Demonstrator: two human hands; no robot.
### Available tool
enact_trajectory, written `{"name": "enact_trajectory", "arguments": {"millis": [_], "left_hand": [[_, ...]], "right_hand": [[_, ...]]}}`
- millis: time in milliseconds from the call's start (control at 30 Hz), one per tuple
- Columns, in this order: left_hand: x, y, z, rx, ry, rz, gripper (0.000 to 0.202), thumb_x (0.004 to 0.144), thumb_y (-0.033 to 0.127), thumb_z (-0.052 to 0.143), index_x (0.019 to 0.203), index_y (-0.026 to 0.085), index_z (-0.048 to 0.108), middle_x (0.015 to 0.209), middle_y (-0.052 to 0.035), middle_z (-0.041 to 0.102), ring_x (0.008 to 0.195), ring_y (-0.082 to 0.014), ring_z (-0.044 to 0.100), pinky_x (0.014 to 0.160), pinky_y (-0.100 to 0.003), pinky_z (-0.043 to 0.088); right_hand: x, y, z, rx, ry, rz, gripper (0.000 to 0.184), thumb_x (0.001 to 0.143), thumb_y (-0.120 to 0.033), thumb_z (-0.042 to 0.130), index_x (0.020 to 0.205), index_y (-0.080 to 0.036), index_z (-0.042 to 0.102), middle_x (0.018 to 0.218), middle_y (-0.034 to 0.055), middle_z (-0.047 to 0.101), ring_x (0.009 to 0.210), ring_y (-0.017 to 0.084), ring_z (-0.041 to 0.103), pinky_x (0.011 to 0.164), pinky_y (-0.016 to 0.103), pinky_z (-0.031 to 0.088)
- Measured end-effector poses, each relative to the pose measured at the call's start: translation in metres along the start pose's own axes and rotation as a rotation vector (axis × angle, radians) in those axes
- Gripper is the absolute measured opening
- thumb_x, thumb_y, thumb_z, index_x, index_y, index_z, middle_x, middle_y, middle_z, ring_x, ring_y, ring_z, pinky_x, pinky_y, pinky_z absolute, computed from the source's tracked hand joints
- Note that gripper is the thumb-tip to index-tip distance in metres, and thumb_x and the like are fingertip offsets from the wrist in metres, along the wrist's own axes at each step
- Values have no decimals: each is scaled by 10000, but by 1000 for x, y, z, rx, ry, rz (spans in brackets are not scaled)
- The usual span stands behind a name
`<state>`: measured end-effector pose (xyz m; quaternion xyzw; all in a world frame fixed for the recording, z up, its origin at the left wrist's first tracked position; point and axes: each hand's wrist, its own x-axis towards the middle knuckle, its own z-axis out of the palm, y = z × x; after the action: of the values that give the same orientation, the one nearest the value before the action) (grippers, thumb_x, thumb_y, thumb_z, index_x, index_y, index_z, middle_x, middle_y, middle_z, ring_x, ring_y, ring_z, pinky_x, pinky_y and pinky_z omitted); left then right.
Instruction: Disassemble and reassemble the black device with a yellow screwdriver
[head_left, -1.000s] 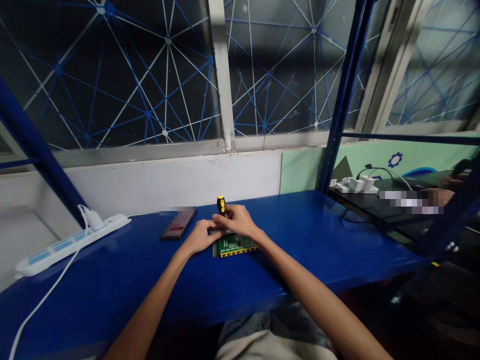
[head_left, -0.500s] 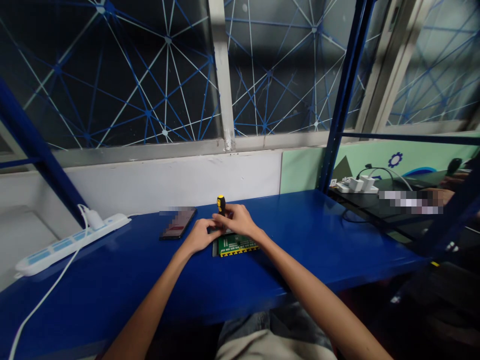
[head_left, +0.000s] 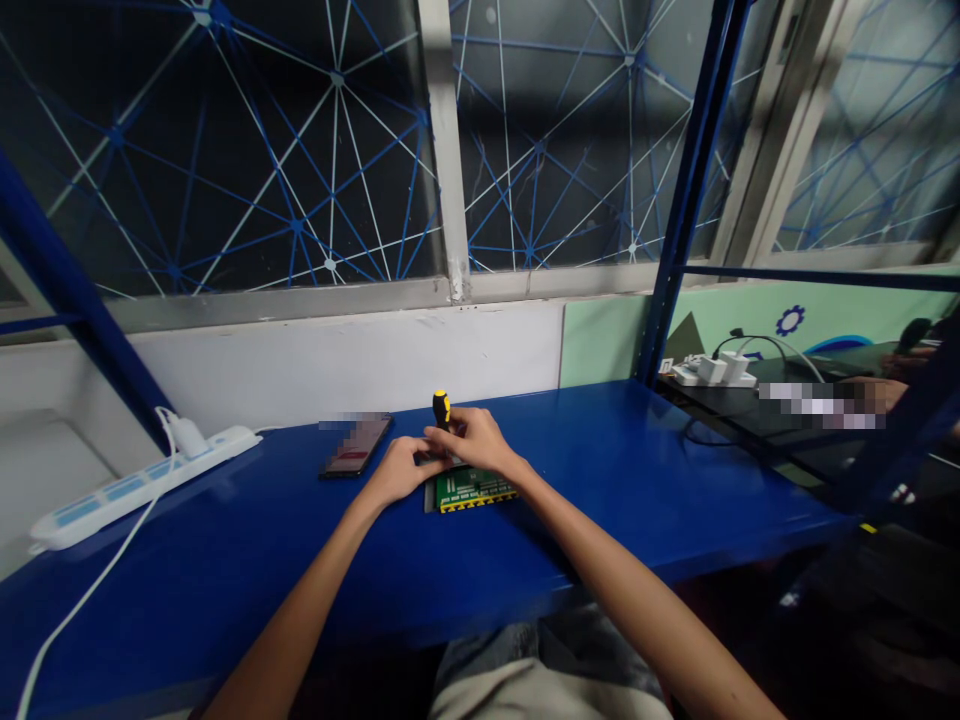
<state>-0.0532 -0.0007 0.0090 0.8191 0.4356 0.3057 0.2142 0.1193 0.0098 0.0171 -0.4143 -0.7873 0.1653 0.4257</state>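
A screwdriver with a black and yellow handle stands almost upright over a green circuit board with a yellow strip along its near edge. Thumb and fingers of my right hand are closed round the handle's lower part. From the left, my left hand reaches to the board's far left part, its fingers and thumb drawn together near the screwdriver's lower end. What they pinch, if anything, is hidden. Both hands cover the board's far side and the screwdriver's tip.
A phone lies on the blue table left of my hands. Further left is a white power strip with a cable. A blue post rises at right; beyond it, another person's hand is at a black table.
The screwdriver handle has turned slightly, its yellow marks now facing more to the right, and its top leans a touch further left. My hands have stayed almost in place.
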Motion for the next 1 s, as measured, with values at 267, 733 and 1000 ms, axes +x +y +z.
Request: {"name": "enact_trajectory", "arguments": {"millis": [267, 733, 1000], "left_hand": [[0, -3, -1, 14, -32, 16, 207, 766, 311, 634, 833, 163, 761, 866, -61, 765, 801, -234, 677, 751, -307, 474], [0, -3, 1, 23, 24, -2, 197, 752, 330, 645, 789, 171, 756, 817, -58, 756, 752, -219, 652, 741, -310, 467], [1, -4, 1, 10, 13, 7, 192, 753, 322, 647, 789, 161, 744, 815, -63, 755, 755, -222, 659, 730, -305, 468]], "right_hand": [[0, -1, 1, 7, 12, -10, 388, 829, -543, 540, 675, -191, 594, 614, -4, 578, 572, 124, 495, 525, 247, 287], [0, -2, -1, 5, 37, -5, 387, 838, -540, 523, 669, -197, 583, 612, 3, 566, 578, 133, 490, 531, 263, 300], [1, -1, 0, -5, 26, -3, 371, 834, -528, 530, 673, -199, 586, 615, 1, 571, 579, 134, 499, 535, 265, 302]]}}
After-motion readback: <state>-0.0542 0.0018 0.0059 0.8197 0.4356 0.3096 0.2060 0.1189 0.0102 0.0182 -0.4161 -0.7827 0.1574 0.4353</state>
